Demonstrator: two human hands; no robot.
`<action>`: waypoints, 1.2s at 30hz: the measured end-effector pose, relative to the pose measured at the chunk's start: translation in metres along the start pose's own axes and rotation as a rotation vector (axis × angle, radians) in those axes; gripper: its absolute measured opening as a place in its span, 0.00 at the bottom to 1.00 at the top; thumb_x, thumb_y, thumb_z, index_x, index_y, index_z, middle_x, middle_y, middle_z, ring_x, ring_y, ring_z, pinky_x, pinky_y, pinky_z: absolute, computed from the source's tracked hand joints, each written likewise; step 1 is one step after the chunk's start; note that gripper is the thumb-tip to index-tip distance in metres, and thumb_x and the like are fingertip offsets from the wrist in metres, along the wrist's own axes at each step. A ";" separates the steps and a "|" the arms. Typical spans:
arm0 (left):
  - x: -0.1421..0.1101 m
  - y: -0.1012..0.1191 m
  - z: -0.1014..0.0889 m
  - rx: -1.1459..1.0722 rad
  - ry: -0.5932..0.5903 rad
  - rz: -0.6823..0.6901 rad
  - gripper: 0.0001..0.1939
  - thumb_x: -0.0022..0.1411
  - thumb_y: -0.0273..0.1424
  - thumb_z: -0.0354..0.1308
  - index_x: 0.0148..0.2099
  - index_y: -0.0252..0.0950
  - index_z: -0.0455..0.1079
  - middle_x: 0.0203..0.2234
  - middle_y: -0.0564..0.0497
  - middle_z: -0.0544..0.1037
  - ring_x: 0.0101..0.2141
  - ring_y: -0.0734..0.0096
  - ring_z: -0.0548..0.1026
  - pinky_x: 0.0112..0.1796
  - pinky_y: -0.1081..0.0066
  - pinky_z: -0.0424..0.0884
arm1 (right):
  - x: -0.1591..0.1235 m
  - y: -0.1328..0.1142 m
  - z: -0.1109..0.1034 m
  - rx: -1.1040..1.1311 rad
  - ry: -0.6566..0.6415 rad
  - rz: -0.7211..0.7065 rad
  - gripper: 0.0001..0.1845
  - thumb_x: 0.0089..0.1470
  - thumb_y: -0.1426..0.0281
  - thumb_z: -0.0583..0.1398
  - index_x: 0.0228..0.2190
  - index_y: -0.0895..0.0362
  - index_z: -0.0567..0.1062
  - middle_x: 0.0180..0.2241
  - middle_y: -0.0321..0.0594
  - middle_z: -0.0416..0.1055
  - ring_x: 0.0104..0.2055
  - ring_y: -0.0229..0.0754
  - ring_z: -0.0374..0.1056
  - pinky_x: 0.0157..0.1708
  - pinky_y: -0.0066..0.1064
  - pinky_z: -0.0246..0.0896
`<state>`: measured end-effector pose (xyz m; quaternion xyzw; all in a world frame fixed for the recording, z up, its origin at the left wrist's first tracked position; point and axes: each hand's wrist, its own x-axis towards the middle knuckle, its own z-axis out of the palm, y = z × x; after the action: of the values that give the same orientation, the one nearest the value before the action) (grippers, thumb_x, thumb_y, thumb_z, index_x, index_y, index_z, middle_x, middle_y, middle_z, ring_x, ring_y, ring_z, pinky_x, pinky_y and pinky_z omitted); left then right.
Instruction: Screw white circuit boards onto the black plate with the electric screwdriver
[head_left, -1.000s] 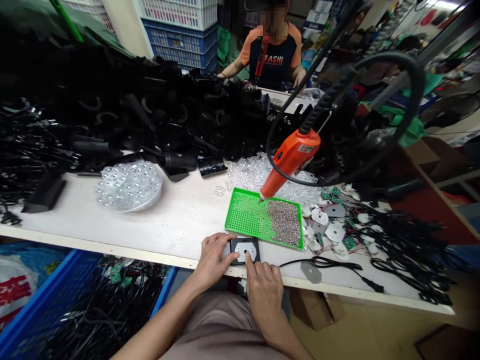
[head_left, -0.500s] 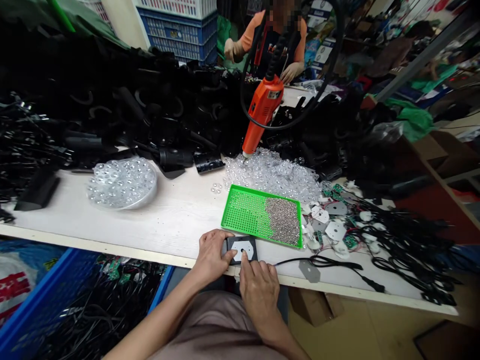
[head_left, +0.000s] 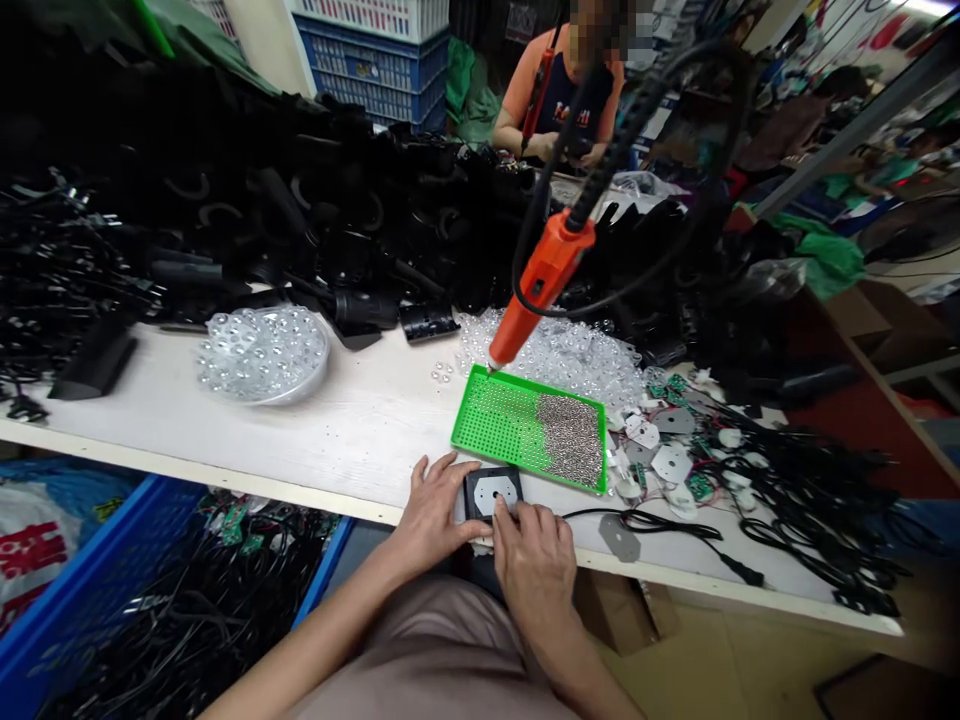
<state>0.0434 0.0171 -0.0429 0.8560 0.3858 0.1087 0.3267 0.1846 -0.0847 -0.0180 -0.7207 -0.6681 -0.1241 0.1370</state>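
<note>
A small black square housing (head_left: 492,492) with a white plate set in it lies at the front edge of the white table (head_left: 352,430). My left hand (head_left: 433,513) grips its left side, thumb on top. My right hand (head_left: 534,568) is curled just below it, with the index fingertip pressing on the white plate. Just behind the housing lies a green perforated tray (head_left: 501,425), half covered with small silver screws (head_left: 568,437). An orange electric screwdriver (head_left: 541,284) hangs on a black cable with its tip at the tray's far left corner.
A clear dish of lenses (head_left: 262,352) sits at the left, a loose heap of lenses (head_left: 562,352) behind the tray. White plates and green circuit boards (head_left: 664,450) with black cables lie at the right. Black plastic parts (head_left: 247,210) pile along the back. Another person (head_left: 562,100) works opposite. A blue crate (head_left: 112,590) stands under the table.
The hanging screwdriver swung from the back toward the green tray. My right hand moved up so its fingers sit at the housing; my left fingers spread a little.
</note>
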 end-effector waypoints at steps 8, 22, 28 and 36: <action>0.002 0.002 -0.009 -0.018 -0.011 -0.011 0.33 0.52 0.35 0.66 0.59 0.41 0.60 0.55 0.45 0.71 0.61 0.50 0.60 0.60 0.43 0.43 | 0.014 0.011 0.012 0.185 0.090 -0.337 0.17 0.63 0.66 0.54 0.49 0.58 0.73 0.48 0.45 0.76 0.51 0.49 0.67 0.51 0.43 0.52; 0.004 -0.010 -0.026 -0.057 -0.075 0.081 0.35 0.51 0.37 0.68 0.59 0.43 0.60 0.55 0.46 0.70 0.60 0.54 0.60 0.62 0.46 0.42 | 0.014 0.015 0.018 0.243 0.102 -0.370 0.15 0.59 0.70 0.58 0.47 0.57 0.74 0.48 0.38 0.77 0.51 0.50 0.69 0.64 0.48 0.39; 0.008 -0.006 -0.027 -0.120 -0.093 0.076 0.29 0.60 0.44 0.59 0.60 0.43 0.59 0.57 0.47 0.69 0.60 0.55 0.60 0.62 0.46 0.41 | 0.012 0.028 0.027 0.419 -0.129 -0.311 0.22 0.62 0.69 0.51 0.56 0.56 0.67 0.56 0.42 0.70 0.62 0.50 0.58 0.62 0.49 0.47; 0.012 0.005 -0.001 -0.026 0.086 -0.022 0.18 0.65 0.42 0.53 0.53 0.41 0.64 0.50 0.48 0.74 0.57 0.57 0.63 0.60 0.45 0.41 | -0.023 0.037 -0.024 0.801 -0.097 0.240 0.13 0.60 0.67 0.55 0.33 0.54 0.80 0.35 0.43 0.80 0.38 0.44 0.75 0.39 0.35 0.70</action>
<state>0.0537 0.0241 -0.0394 0.8418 0.4075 0.1466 0.3222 0.2203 -0.1172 -0.0049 -0.6881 -0.5807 0.1966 0.3882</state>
